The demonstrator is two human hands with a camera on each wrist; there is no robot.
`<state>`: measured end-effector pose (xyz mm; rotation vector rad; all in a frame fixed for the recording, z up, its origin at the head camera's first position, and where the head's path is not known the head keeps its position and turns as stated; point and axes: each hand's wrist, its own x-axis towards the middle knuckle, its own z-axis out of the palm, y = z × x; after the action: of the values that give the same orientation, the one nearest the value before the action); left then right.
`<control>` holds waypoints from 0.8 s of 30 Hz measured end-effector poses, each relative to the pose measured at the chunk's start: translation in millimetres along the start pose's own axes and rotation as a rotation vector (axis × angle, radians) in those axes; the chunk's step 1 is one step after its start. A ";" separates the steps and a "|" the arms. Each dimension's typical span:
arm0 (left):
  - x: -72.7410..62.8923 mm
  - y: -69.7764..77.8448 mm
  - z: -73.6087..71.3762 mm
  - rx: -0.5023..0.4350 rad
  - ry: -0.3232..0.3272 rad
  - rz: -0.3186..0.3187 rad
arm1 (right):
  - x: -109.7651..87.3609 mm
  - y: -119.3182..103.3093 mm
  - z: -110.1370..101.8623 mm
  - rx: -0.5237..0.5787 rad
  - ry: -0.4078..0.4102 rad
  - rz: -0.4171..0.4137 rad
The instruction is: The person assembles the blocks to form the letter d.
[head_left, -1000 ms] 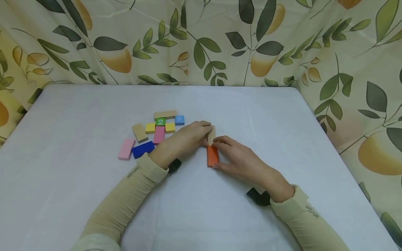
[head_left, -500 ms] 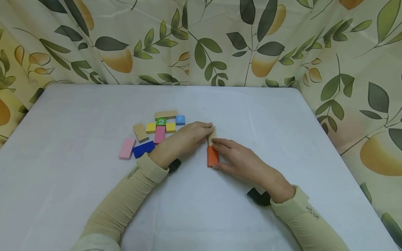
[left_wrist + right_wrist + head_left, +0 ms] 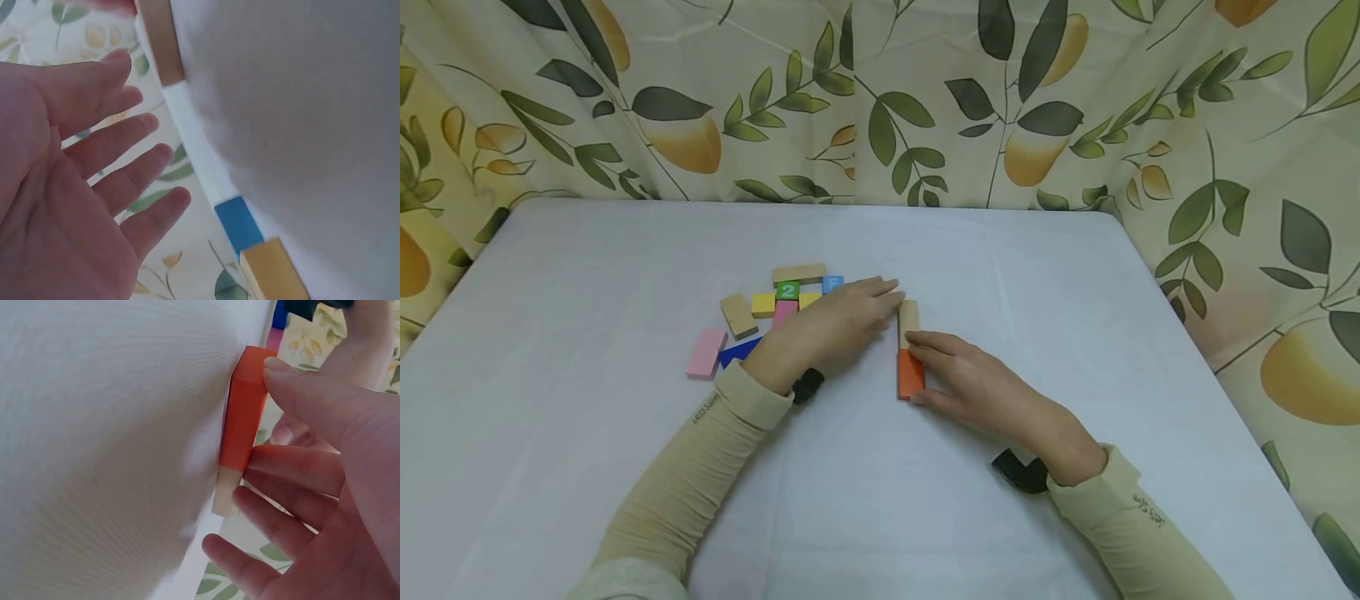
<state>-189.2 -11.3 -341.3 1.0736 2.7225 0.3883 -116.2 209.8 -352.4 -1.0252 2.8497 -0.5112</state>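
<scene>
An orange block (image 3: 910, 379) lies lengthwise on the table, end to end with a plain wooden block (image 3: 908, 321) beyond it. My right hand (image 3: 977, 383) holds the orange block from its right side. In the right wrist view, the thumb presses near one end of the orange block (image 3: 244, 419), and the index finger touches by the joint with the wooden block (image 3: 227, 487). My left hand (image 3: 842, 321) is left of the wooden block, fingers spread and holding nothing. The left wrist view shows its palm (image 3: 69, 162) apart from the wooden block (image 3: 161, 44).
Left of the pair lies a group of blocks: a green one marked 2 (image 3: 787, 290), a blue one marked F (image 3: 832, 284), yellow (image 3: 763, 306), pink (image 3: 707, 353), dark blue (image 3: 739, 350) and wooden (image 3: 739, 317) ones. My left arm partly covers them. Patterned cloth hangs behind the white table.
My left hand has let go of the wooden block and moved left, its fingers now spread. My right hand stays at the orange block, which has hardly moved.
</scene>
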 end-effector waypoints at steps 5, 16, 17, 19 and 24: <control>-4.2 -7.8 -9.3 -0.034 -0.010 -0.077 | -0.6 -0.1 -0.5 0.014 -0.015 0.013; -12.6 -46.5 -30.0 -0.088 0.046 -0.183 | 0.5 0.0 0.1 0.074 -0.045 0.066; -13.8 -50.7 -30.7 -0.100 0.045 -0.194 | 0.6 0.3 0.2 0.078 -0.044 0.065; -16.5 -57.9 -31.6 -0.118 0.047 -0.211 | 0.5 1.0 0.4 0.082 -0.041 0.068; -19.2 -69.2 -30.8 -0.138 0.028 -0.260 | 0.1 4.2 2.0 0.093 -0.023 0.073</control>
<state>-227.9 -78.5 -331.9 0.6736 2.7643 0.5411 -118.4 212.3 -355.7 -0.9016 2.8013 -0.6150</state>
